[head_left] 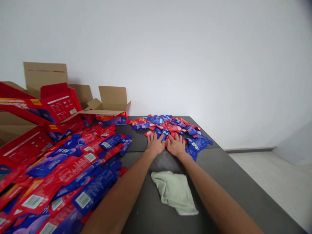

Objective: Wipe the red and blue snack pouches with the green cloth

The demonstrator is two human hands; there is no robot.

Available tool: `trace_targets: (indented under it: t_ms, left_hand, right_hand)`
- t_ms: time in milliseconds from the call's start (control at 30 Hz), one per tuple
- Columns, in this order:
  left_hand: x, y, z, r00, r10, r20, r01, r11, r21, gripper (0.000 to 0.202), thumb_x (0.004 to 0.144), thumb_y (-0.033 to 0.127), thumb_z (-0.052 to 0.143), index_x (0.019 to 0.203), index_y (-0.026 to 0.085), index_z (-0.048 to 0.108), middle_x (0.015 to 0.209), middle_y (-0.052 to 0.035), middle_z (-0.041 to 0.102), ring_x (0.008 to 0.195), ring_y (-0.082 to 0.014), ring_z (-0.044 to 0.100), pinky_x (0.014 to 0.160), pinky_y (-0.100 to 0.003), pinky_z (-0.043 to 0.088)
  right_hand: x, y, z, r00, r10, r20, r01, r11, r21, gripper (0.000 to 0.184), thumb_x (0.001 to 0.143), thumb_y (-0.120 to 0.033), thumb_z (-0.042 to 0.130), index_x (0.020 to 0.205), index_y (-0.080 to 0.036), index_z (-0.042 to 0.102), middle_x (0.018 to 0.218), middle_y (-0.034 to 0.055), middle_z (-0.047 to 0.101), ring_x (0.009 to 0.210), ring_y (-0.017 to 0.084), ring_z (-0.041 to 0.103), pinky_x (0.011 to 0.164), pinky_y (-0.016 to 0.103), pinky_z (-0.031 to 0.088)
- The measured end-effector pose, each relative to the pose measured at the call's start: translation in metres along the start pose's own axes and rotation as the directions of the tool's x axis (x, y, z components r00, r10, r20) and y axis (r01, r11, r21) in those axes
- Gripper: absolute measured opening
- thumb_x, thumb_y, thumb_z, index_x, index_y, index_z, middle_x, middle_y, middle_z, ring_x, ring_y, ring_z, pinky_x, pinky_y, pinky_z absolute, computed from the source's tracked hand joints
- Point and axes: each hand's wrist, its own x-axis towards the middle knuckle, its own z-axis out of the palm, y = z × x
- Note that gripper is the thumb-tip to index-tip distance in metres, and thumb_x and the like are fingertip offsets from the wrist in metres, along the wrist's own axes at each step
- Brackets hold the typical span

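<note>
Both arms reach forward across the dark table to a heap of red and blue packets [156, 120] near its far end. My left hand [155, 145] lies on the near edge of that heap, fingers spread over a few packets. Beside it, my right hand [175, 145] rests on the heap in the same way, with its fingers apart. What lies right beneath the fingers is partly hidden. Between my forearms a pale green cloth [174, 192] lies crumpled on the table.
A larger pile of red and blue packets [73, 169] covers the left side. Behind it stand open red cardboard boxes [60, 109] and another open box [112, 119] against the white wall. The dark table's [231, 182] right edge drops to a pale floor [268, 165].
</note>
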Motion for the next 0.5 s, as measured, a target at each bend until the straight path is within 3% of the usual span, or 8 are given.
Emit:
trace_targets:
  t_ms: [233, 500]
  left_hand:
    - [-0.021, -0.003, -0.011, 0.998, 0.054, 0.033, -0.055, 0.998, 0.035, 0.052, 0.088, 0.038, 0.049, 0.137, 0.023, 0.055, 0.150, -0.0179, 0.045, 0.144, -0.0394, 0.028, 0.115, -0.060, 0.012]
    - [-0.099, 0.000, -0.034, 0.997, 0.078, 0.026, -0.080, 0.994, 0.080, 0.052, 0.085, 0.033, 0.052, 0.135, 0.020, 0.057, 0.147, -0.0198, 0.048, 0.141, -0.0375, 0.035, 0.115, -0.056, 0.019]
  right_hand:
    - [-0.019, -0.008, -0.004, 0.993, -0.116, 0.037, 0.116, 0.993, -0.005, 0.049, 0.097, -0.041, 0.035, 0.139, -0.027, 0.054, 0.155, 0.0102, 0.037, 0.140, 0.038, 0.033, 0.110, 0.056, 0.026]
    - [-0.082, -0.022, -0.027, 0.975, -0.198, 0.097, 0.199, 0.980, 0.005, 0.044, 0.097, -0.037, 0.038, 0.136, -0.029, 0.057, 0.154, 0.0083, 0.039, 0.138, 0.032, 0.037, 0.109, 0.051, 0.029]
